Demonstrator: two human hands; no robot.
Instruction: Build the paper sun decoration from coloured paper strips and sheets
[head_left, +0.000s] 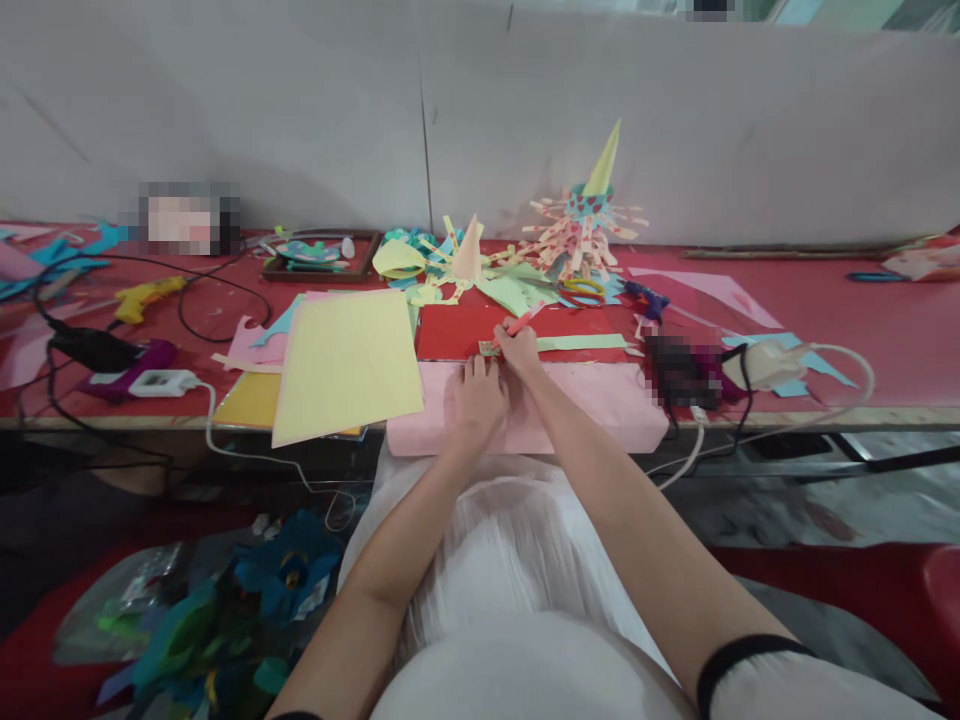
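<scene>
Closed around an orange-red marker (523,320), my right hand (519,348) is over the left part of a pale green paper strip (581,342). Small marks show at the strip's left end. My left hand (482,395) lies with its fingers stretched out, fingertips at the strip's lower left edge. Beneath the strip is a red sheet or board (457,335). Pink paper (592,405) lies under my left hand and hangs slightly over the table's front edge.
Yellow paper sheets (349,365) lie to the left. Behind stand paper cones (467,255) with strips, yellow-handled scissors (583,291) and a tray (360,268). A yellow glue gun (148,298), a blue glue gun (646,300) and cables flank the work area.
</scene>
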